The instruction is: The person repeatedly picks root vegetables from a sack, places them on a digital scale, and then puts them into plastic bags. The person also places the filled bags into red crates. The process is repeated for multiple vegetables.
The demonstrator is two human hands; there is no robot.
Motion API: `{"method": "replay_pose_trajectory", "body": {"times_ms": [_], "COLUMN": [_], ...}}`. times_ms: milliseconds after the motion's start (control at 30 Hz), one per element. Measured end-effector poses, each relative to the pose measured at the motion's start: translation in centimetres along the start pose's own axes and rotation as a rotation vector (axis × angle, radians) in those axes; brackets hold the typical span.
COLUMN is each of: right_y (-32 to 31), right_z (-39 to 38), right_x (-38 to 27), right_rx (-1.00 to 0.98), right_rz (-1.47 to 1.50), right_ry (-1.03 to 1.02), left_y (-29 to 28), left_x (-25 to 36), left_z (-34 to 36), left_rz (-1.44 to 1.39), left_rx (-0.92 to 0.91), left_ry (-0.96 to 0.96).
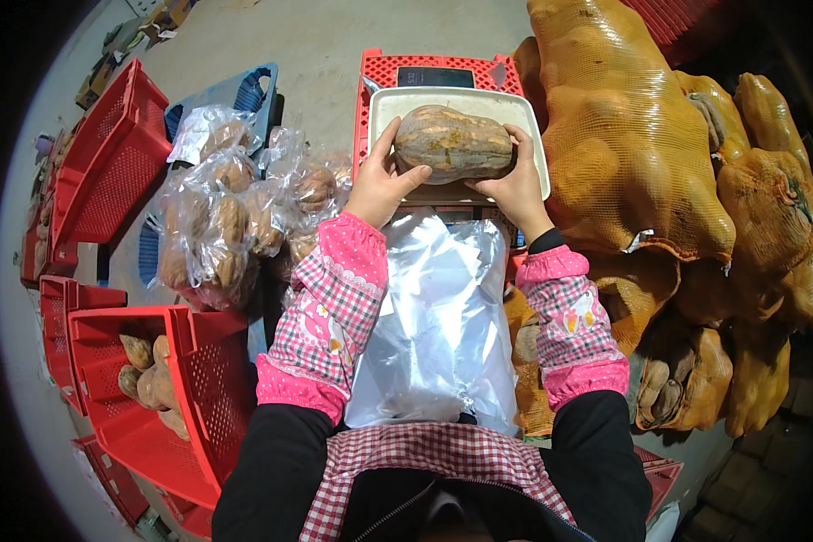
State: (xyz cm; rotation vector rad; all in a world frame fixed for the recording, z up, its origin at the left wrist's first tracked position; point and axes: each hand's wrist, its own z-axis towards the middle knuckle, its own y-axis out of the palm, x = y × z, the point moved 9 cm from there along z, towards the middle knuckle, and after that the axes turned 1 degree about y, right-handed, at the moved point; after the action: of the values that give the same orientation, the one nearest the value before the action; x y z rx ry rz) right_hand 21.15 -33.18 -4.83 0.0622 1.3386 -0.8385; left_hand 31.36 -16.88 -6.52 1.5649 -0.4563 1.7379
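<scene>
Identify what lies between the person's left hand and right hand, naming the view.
In the head view, a mottled pumpkin lies between the left hand and the right hand, over the cream tray.

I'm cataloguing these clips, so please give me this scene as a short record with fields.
left hand: gripping the pumpkin's left end
right hand: gripping its right end
pumpkin position: sideways over the pale tray
tray position: above a red crate
nearer the body: clear plastic bags
to the left: bagged pumpkins; red basket holding loose pumpkins
to the right: orange net sacks
</scene>
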Motion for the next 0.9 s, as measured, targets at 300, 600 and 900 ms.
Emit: {"method": "replay_pose_trajectory", "body": {"times_ms": [300, 600, 900], "right_y": [-1.0, 3.2, 5.8], "right_z": [-1.0, -18.0, -25.8], "right_x": [0.3, -10.1, -12.4], "right_rx": [0.036, -0.314, -0.492], "right_rz": [-0.179, -0.396, -0.546], "right_ry": [-0.044, -0.096, -0.326], "left_y": [-2.8, -2.9, 6.1], "left_x": [0.5, 5.8, 4.7], "left_z": [-1.1, -10.9, -23.5], "left_rz": [0.136, 0.794, 1.228], "left_rx": [0.259, 0.160, -0.352], "left_ry": [-0.094, 0.073, 0.328]}}
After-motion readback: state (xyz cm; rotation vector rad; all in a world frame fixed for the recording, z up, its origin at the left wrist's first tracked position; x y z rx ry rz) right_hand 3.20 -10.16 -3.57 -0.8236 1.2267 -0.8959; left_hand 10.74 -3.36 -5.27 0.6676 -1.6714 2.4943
